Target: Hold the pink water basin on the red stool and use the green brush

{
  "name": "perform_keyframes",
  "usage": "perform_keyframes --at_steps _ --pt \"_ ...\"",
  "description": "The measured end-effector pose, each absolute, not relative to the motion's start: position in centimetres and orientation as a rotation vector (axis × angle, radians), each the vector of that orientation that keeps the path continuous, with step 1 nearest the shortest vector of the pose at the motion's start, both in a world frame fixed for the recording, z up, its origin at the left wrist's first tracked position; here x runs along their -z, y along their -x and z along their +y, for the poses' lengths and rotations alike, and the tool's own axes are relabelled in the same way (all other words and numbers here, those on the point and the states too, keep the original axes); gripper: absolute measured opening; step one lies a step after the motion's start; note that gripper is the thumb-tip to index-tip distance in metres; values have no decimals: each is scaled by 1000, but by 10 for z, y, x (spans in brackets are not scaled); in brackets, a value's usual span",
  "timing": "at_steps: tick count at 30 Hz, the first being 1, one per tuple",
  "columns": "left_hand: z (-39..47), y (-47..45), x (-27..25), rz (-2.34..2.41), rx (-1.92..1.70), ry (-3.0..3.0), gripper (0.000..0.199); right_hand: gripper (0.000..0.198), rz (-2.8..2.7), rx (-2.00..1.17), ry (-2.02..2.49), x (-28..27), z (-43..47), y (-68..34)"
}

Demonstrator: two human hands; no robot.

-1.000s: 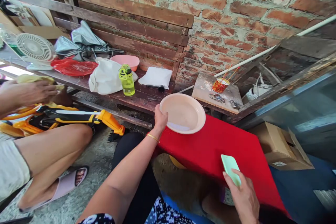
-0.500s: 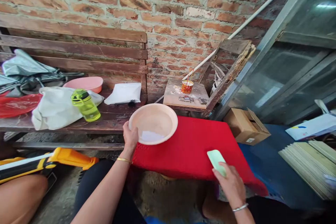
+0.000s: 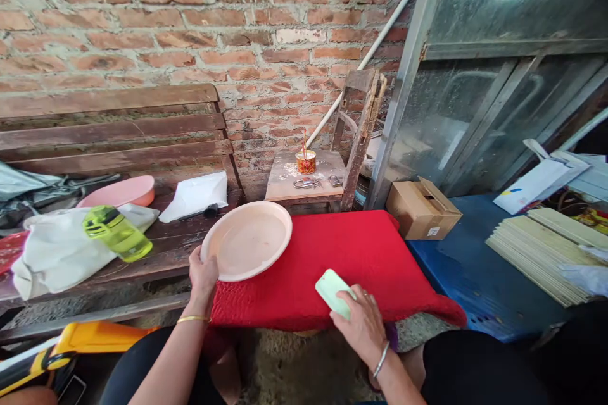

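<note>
- The left hand (image 3: 203,273) grips the basin (image 3: 247,242) at its left rim. The thumb lies over the rim; the other fingers curl behind the wall, where I cannot see them fully.
- The basin is at the left end of the red cloth (image 3: 351,247), near the bench (image 3: 173,243). Whether its bottom rests on the cloth, I cannot tell.
- The right hand (image 3: 363,323) has its fingers half closed around the phone (image 3: 334,292), which is over the near part of the cloth. Touching it or not, I cannot tell.
- Risk 1: only 1 hand supports the basin, and from 1 side. If the thumb slips or the wrist turns, it could tip. It seems to hold shallow water, I am not sure; then the cloth could become wet.
- Risk 2: the phone is held by 1 end. A loose grip could let it slide over the near edge to the floor (image 3: 294,364).
- Risk 3: the bottle (image 3: 118,234) is on the near side of the bench; a knock could push it off.
</note>
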State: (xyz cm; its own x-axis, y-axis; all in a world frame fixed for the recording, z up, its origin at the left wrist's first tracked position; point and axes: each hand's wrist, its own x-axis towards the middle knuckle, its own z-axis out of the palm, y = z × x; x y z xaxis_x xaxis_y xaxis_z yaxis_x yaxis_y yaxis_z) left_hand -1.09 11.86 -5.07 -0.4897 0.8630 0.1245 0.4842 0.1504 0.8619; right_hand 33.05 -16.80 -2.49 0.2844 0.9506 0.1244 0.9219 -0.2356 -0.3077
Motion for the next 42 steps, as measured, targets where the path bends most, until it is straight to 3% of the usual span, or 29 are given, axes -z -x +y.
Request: perform_keyframes --at_steps 7,10,15,23,32,38,42 --pt "103 0 13 2260 -979 -1392 56 35 -1131 32 2753 15 -202 -434" --pt "88 -15 -10 2432 -841 -1867 51 32 -1249 34 2585 18 -195 -411" --pt "72 -50 -22 2120 -552 -2411 38 27 -1529 -111 2348 19 -174 -356" --pt "69 -59 -22 2052 -472 -2140 36 38 -892 113 2825 15 -223 -460" --pt "71 -58 -24 2048 -391 -2069 36 28 -1363 -138 2413 15 -197 -400" --pt "72 -58 -24 2042 -372 -2075 36 37 -816 83 2812 17 -235 -465" --pt "71 -58 -22 2044 -371 -2081 35 34 -841 -10 2611 21 -233 -467"
